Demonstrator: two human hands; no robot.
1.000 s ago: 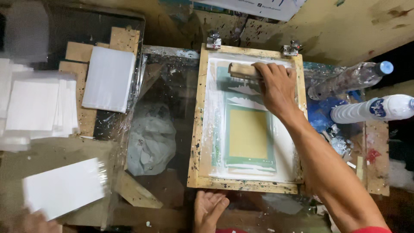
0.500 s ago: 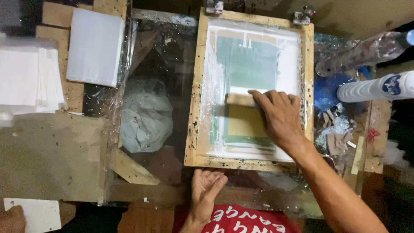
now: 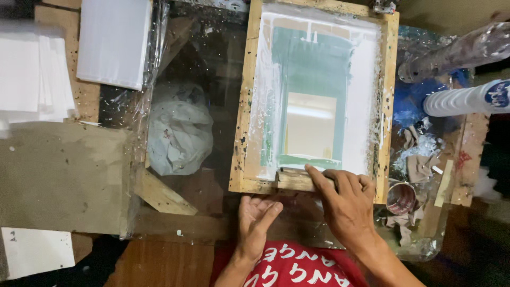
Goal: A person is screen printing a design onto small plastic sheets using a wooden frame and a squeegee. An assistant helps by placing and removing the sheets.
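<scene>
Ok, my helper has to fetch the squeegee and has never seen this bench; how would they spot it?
Find the wooden-framed printing screen in the middle of the bench. At its near edge, under the right hand, lies the squeegee: a short wooden bar, the only loose block inside the frame.

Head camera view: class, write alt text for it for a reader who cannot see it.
The right hand holds a wooden squeegee at the near edge of a wood-framed printing screen. The left hand rests open just below the frame, beside a crumpled plastic bag.
</scene>
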